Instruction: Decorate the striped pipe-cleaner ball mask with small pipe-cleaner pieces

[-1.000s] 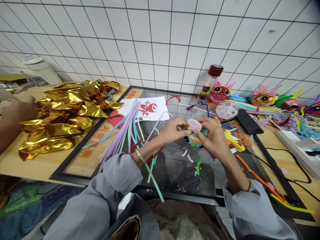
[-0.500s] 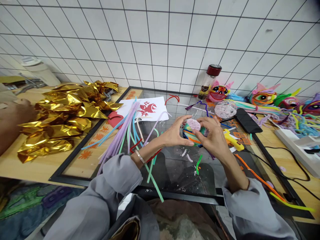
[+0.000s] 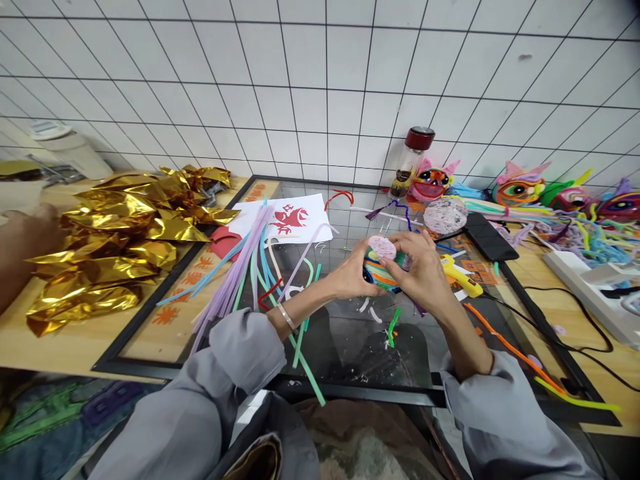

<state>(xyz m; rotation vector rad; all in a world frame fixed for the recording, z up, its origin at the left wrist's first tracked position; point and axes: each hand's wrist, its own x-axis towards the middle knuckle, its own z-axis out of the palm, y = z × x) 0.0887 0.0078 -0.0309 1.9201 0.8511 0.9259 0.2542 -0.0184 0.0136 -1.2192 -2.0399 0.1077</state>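
Observation:
A round craft piece wrapped in green, orange and blue pipe cleaners [image 3: 381,275] is held between my two hands above the dark glass tabletop. On its top lies a pale pink oval disc [image 3: 383,247]. My left hand [image 3: 354,270] curves round the piece's left side, thumb low. With thumb and fingers at the disc's right edge, my right hand [image 3: 416,263] grips the other side and hides part of it. A yellow hot glue gun [image 3: 463,277] lies just right of my right hand. Lilac, blue and green pipe cleaners [image 3: 235,273] lie loose by my left forearm.
Crumpled gold foil [image 3: 125,233] covers the left side, near another person's hand [image 3: 30,233]. Behind stand a lidded glass bottle [image 3: 410,163] and finished animal heads [image 3: 520,183]. A phone [image 3: 491,237], power strip [image 3: 595,293] and cables lie right. Green pipe-cleaner scraps [image 3: 394,327] lie in front.
The view has shifted slightly, moving the scene a little left. My hands keep hold of the craft piece, which has tilted slightly so more of its striped front shows.

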